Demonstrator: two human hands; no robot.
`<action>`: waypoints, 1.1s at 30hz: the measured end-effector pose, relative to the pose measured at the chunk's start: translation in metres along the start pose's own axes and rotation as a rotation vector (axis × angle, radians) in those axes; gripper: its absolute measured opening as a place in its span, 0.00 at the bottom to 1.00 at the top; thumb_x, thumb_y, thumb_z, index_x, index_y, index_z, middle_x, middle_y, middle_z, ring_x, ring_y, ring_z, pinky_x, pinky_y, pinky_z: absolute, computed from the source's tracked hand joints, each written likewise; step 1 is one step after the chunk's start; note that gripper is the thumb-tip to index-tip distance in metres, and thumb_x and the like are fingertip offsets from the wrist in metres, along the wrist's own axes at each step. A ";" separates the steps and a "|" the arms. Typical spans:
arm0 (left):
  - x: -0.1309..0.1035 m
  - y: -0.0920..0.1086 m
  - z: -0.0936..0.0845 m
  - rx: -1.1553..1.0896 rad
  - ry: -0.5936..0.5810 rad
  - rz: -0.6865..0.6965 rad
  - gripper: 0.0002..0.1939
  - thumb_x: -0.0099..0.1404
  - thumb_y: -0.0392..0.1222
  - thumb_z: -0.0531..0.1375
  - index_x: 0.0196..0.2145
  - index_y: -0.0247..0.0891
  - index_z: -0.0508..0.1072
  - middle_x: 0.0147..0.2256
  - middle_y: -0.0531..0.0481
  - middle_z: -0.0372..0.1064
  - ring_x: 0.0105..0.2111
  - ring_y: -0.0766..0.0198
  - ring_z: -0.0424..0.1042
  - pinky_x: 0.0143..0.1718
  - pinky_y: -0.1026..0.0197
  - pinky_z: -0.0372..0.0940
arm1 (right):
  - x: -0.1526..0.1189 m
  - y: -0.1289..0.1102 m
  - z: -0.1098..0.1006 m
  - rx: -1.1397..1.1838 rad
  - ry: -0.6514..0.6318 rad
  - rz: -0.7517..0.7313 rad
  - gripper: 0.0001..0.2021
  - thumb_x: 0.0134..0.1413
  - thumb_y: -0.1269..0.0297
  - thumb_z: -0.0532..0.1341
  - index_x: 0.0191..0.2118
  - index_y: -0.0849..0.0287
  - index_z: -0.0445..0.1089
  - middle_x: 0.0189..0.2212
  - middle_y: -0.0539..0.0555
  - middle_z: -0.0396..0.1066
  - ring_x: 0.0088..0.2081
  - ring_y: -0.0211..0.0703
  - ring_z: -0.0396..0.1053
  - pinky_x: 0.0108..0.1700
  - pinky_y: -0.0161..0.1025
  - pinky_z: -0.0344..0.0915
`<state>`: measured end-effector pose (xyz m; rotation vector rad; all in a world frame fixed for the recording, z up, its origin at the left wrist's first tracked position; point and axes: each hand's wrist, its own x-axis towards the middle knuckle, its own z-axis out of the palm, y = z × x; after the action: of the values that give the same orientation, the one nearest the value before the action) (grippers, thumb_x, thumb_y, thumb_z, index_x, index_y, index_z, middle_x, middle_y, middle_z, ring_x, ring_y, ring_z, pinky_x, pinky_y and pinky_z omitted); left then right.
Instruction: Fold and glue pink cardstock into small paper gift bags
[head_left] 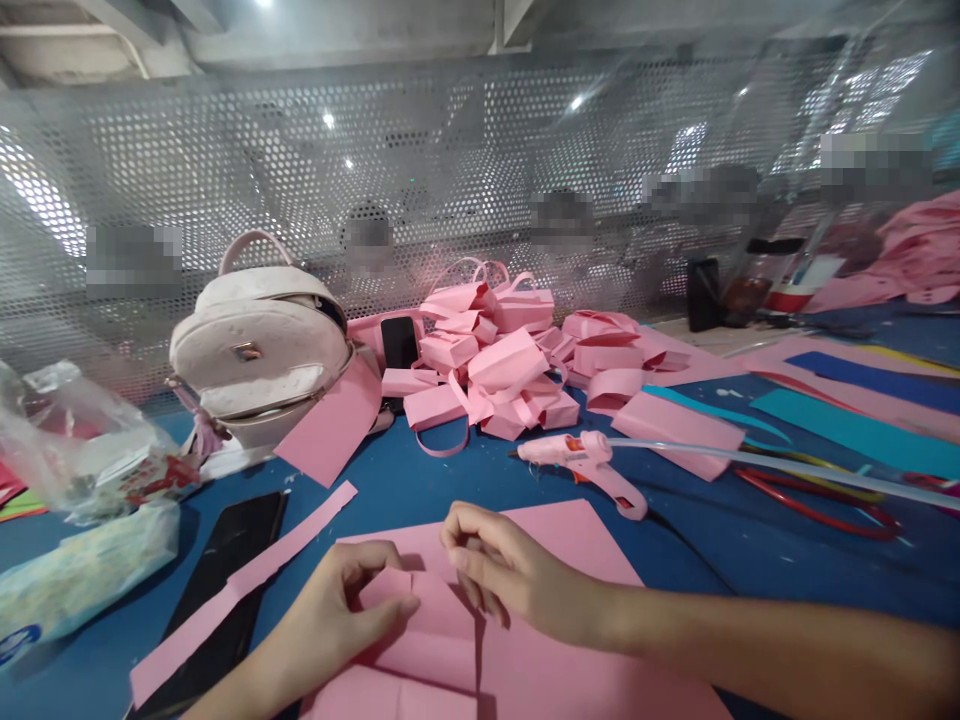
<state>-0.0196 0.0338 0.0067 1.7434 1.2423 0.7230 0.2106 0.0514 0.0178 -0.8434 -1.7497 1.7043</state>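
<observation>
My left hand is closed on a folded piece of pink paper, thumb across its top and fingers behind. The piece is creased and stands partly raised over a large flat pink sheet. Just to its right, my right hand hovers with curled fingers, the thumb and forefinger drawn together. Whether anything is between those fingertips is hidden. Beyond my right hand lies a pink glue gun, nozzle to the left, with a long clear glue stick in its back.
A pile of small pink paper bags lies beyond the sheet, beside a white backpack. A pink strip crosses a black phone at left, near a tissue pack. Coloured strips lie right. Perforated metal stands behind.
</observation>
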 end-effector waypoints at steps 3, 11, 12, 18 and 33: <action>0.001 -0.001 0.000 -0.023 0.021 0.006 0.11 0.58 0.47 0.65 0.26 0.37 0.73 0.25 0.51 0.69 0.29 0.61 0.68 0.35 0.63 0.65 | 0.001 0.001 0.000 0.007 0.021 0.004 0.16 0.62 0.49 0.60 0.36 0.56 0.59 0.22 0.43 0.60 0.21 0.32 0.58 0.21 0.29 0.58; 0.003 0.004 -0.001 -0.015 0.014 0.022 0.12 0.59 0.47 0.63 0.25 0.37 0.71 0.26 0.50 0.71 0.29 0.61 0.68 0.34 0.63 0.63 | 0.003 0.003 -0.001 -0.082 0.025 0.011 0.10 0.62 0.56 0.60 0.36 0.57 0.64 0.27 0.46 0.61 0.24 0.33 0.62 0.20 0.27 0.60; 0.002 0.004 -0.001 -0.007 0.012 0.022 0.12 0.59 0.47 0.63 0.25 0.37 0.71 0.26 0.50 0.71 0.29 0.61 0.68 0.33 0.63 0.63 | 0.002 0.002 -0.001 -0.094 0.023 0.005 0.10 0.62 0.56 0.60 0.35 0.57 0.64 0.28 0.46 0.61 0.25 0.33 0.61 0.21 0.28 0.59; 0.002 0.003 0.000 0.003 -0.003 0.017 0.11 0.60 0.47 0.62 0.26 0.37 0.72 0.27 0.49 0.72 0.30 0.60 0.69 0.34 0.63 0.63 | 0.000 -0.006 0.000 -0.134 -0.004 -0.024 0.09 0.62 0.59 0.60 0.34 0.57 0.62 0.26 0.44 0.60 0.23 0.31 0.56 0.24 0.29 0.56; 0.006 -0.016 -0.006 -0.191 0.114 0.041 0.19 0.61 0.54 0.66 0.24 0.36 0.71 0.24 0.53 0.66 0.27 0.65 0.65 0.29 0.66 0.60 | 0.001 -0.001 -0.003 0.016 0.052 -0.022 0.15 0.61 0.51 0.61 0.34 0.57 0.61 0.25 0.44 0.58 0.24 0.32 0.58 0.23 0.28 0.56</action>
<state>-0.0297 0.0433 -0.0044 1.5935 1.1746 0.9457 0.2121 0.0537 0.0184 -0.8507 -1.7023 1.6652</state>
